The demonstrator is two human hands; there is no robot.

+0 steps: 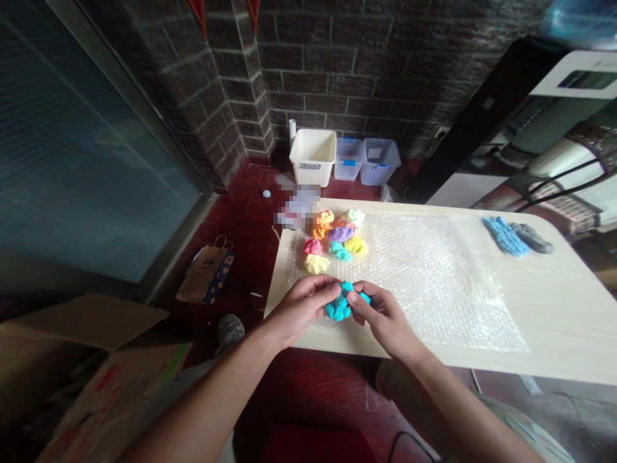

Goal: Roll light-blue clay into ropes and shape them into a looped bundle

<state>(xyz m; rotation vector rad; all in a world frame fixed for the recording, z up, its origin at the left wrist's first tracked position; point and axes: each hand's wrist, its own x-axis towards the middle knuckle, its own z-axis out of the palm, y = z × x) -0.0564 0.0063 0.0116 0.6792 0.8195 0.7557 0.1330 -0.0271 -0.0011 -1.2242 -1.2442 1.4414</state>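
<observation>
Between both hands, above the near left part of the table, is a soft, bunched turquoise cloth piece point(339, 310); its exact kind is unclear. My left hand point(308, 299) pinches its left side between thumb and fingers. On the other side my right hand point(377, 308) is closed on it, thumb on top, with part of the turquoise piece showing between the fingers. Just beyond lie several similar bunched pieces: pale yellow point(316, 263), red point(313, 246), teal point(340, 251), bright yellow point(356, 245), purple point(342, 233), orange point(322, 226) and whitish green point(354, 217).
Bubble wrap point(429, 276) covers much of the wooden table point(563, 321). Blue point(505, 236) and grey point(531, 237) soft pieces lie farther right. Bins point(312, 175) stand by the wall. A paper bag point(202, 273) and open cardboard box point(110, 392) are left; a water dispenser point(511, 109) stands right.
</observation>
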